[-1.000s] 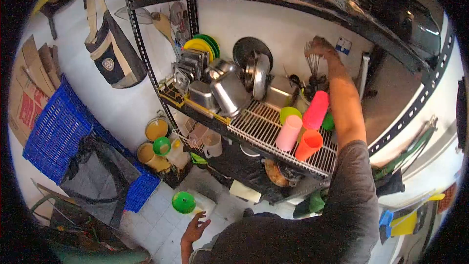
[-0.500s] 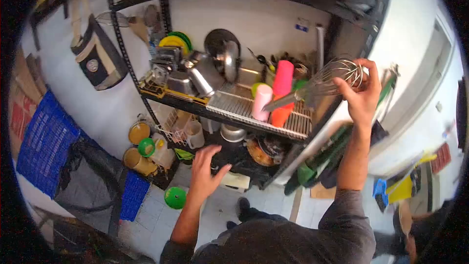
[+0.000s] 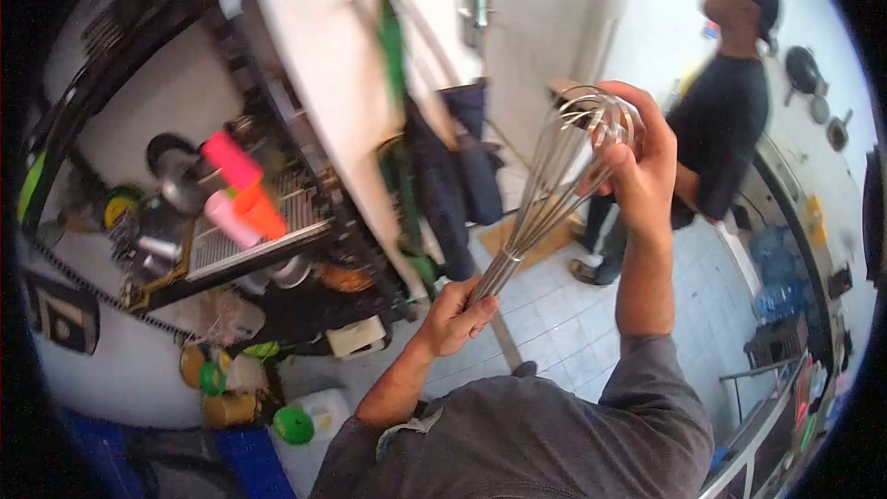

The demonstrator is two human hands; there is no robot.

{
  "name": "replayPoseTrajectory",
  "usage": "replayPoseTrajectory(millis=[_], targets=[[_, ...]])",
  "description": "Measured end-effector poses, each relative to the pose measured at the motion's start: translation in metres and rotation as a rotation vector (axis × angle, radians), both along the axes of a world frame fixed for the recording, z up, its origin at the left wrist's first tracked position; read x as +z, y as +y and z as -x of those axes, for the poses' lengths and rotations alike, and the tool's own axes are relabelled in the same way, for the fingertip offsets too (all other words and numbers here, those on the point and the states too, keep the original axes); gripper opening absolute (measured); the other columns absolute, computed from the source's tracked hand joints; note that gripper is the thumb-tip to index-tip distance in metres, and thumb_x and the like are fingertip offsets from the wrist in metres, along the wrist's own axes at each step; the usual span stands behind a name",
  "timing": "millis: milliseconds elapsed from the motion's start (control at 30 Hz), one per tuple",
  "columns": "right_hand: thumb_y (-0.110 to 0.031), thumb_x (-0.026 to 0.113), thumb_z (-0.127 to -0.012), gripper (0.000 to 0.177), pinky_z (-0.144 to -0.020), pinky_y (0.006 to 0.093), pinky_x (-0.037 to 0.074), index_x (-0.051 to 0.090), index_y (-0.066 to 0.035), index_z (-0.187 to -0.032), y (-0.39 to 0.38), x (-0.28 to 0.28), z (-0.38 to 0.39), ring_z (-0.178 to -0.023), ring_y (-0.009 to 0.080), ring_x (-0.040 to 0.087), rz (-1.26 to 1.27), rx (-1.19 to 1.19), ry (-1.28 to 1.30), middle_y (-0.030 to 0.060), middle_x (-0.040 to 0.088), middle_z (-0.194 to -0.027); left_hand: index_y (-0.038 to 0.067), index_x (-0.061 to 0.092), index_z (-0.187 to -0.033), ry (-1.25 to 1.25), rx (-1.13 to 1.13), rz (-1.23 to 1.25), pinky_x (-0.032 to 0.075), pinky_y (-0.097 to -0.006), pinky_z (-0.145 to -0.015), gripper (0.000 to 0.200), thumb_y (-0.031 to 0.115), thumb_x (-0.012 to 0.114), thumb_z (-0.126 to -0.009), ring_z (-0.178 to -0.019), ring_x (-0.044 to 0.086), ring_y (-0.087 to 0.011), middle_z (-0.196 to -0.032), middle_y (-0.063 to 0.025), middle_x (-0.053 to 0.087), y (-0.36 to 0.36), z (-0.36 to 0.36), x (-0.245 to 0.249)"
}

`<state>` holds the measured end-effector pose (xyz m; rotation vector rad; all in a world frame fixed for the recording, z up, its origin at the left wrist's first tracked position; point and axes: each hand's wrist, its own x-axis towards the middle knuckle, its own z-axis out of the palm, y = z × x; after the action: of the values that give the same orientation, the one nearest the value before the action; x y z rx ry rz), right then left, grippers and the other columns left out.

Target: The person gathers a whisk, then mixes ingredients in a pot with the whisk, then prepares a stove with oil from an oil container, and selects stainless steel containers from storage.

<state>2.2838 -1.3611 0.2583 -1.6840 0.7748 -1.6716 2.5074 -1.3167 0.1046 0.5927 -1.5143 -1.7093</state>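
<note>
A large metal wire whisk (image 3: 552,187) is held in front of me, wire head up and handle down. My right hand (image 3: 637,162) grips the round wire head at the top. My left hand (image 3: 456,314) is closed around the steel handle at the bottom. The whisk hangs tilted in the air, away from the metal rack (image 3: 245,240), which now lies to my left with pink and orange plastic cups (image 3: 242,199) and steel pans on it.
Another person in dark clothes (image 3: 716,129) stands a few steps ahead on the tiled floor (image 3: 554,314). Aprons and cloths (image 3: 443,176) hang on the white wall beside the rack. Green lids and buckets (image 3: 294,423) sit low on the floor.
My view swung right, away from the rack. The whisk came off the shelf in my right hand, and my left hand rose from below and took its handle.
</note>
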Motion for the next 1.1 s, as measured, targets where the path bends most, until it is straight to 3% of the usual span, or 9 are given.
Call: replayPoseTrajectory(millis=[100, 300, 400, 500, 600, 667, 767, 933, 1100], targets=[[-0.033, 0.073, -0.068, 0.078, -0.05, 0.0212, 0.043, 0.028, -0.002, -0.124, -0.001, -0.037, 0.068, -0.066, 0.0142, 0.053, 0.189, -0.138, -0.204, 0.0143, 0.044, -0.107, 0.005, 0.046, -0.077, 0.102, 0.026, -0.01, 0.029, -0.0199, -0.043, 0.036, 0.04, 0.048, -0.087, -0.047, 0.035, -0.0049, -0.055, 0.0027, 0.039, -0.022, 0.092, -0.03], [-0.014, 0.059, -0.081, 0.032, -0.078, 0.0253, 0.041, 0.049, -0.003, -0.11, -0.007, -0.19, 0.134, -0.094, 0.0128, 0.049, -0.357, 0.05, 0.235, 0.0065, 0.049, -0.106, 0.002, 0.045, -0.095, -0.094, 0.226, 0.069, 0.037, -0.0238, -0.051, 0.031, 0.03, 0.055, -0.084, -0.058, 0.046, -0.01, -0.068, -0.0025, 0.047, -0.065, 0.222, -0.078], [-0.016, 0.052, -0.087, 0.024, -0.076, 0.0255, 0.043, 0.05, -0.002, -0.107, -0.034, -0.234, 0.143, -0.083, 0.012, 0.052, -0.679, 0.037, -0.013, 0.003, 0.055, -0.09, 0.001, 0.041, -0.107, -0.242, 0.128, 0.367, 0.043, -0.0305, -0.061, 0.042, 0.027, 0.06, -0.08, -0.074, 0.054, -0.0184, -0.087, -0.0099, 0.051, -0.105, 0.243, -0.105], [-0.016, 0.052, -0.087, 0.021, -0.066, 0.0277, 0.044, 0.051, -0.002, -0.103, -0.079, -0.277, 0.185, -0.073, 0.012, 0.052, -0.826, 0.053, -0.003, 0.002, 0.054, -0.084, 0.002, 0.037, -0.122, -0.922, -0.139, 0.724, 0.039, -0.0394, -0.086, 0.062, 0.047, 0.051, -0.082, -0.104, 0.048, -0.0314, -0.116, -0.019, 0.046, -0.158, 0.25, -0.125], [-0.019, 0.054, -0.086, 0.019, -0.055, 0.0271, 0.042, 0.051, -0.003, -0.097, -0.138, -0.304, 0.224, -0.063, 0.0109, 0.049, -0.674, -0.088, -0.128, 0.0011, 0.052, -0.072, 0.002, 0.04, -0.122, -0.936, -0.456, 0.283, 0.034, -0.0393, -0.093, 0.068, 0.055, 0.047, -0.08, -0.109, 0.045, -0.0319, -0.119, -0.0184, 0.045, -0.241, 0.253, -0.159], [-0.022, 0.054, -0.086, 0.022, -0.05, 0.0258, 0.04, 0.048, -0.004, -0.095, -0.184, -0.297, 0.265, -0.059, 0.0107, 0.048, -0.727, -0.247, 0.597, 0.0016, 0.05, -0.064, 0.003, 0.045, -0.12, -0.846, -0.374, 0.198, 0.034, -0.039, -0.093, 0.068, 0.056, 0.05, -0.078, -0.109, 0.046, -0.0307, -0.118, -0.0171, 0.046, -0.301, 0.26, -0.206], [-0.028, 0.057, -0.084, 0.028, -0.048, 0.0228, 0.04, 0.049, -0.003, -0.096, -0.263, -0.318, 0.307, -0.054, 0.0121, 0.052, -0.75, -0.283, 0.757, 0.001, 0.046, -0.053, 0.003, 0.047, -0.117, -0.888, -0.289, 0.296, 0.038, -0.0358, -0.09, 0.058, 0.049, 0.05, -0.082, -0.105, 0.049, -0.0307, -0.111, -0.0191, 0.053, -0.413, 0.275, -0.292], [-0.023, 0.049, -0.089, 0.024, -0.03, 0.0221, 0.026, 0.038, -0.014, -0.109, -0.36, -0.316, 0.334, -0.036, 0.0071, 0.036, -1.096, -0.219, -0.102, -0.0003, 0.042, -0.053, 0.003, 0.044, -0.118, -0.838, -0.06, 0.221, 0.038, -0.038, -0.089, 0.06, 0.049, 0.052, -0.08, -0.106, 0.048, -0.0324, -0.113, -0.0199, 0.05, -0.599, 0.3, -0.244], [-0.014, 0.048, -0.088, 0.026, -0.03, 0.0237, 0.026, 0.039, -0.017, -0.111, -0.485, -0.328, 0.357, -0.034, 0.0073, 0.035, -1.161, -0.255, -0.005, -0.001, 0.04, -0.047, 0.005, 0.043, -0.119, -0.72, 0.082, 0.337, 0.04, -0.038, -0.087, 0.058, 0.049, 0.051, -0.082, -0.104, 0.049, -0.0319, -0.111, -0.0196, 0.05, -0.716, 0.299, -0.152]])
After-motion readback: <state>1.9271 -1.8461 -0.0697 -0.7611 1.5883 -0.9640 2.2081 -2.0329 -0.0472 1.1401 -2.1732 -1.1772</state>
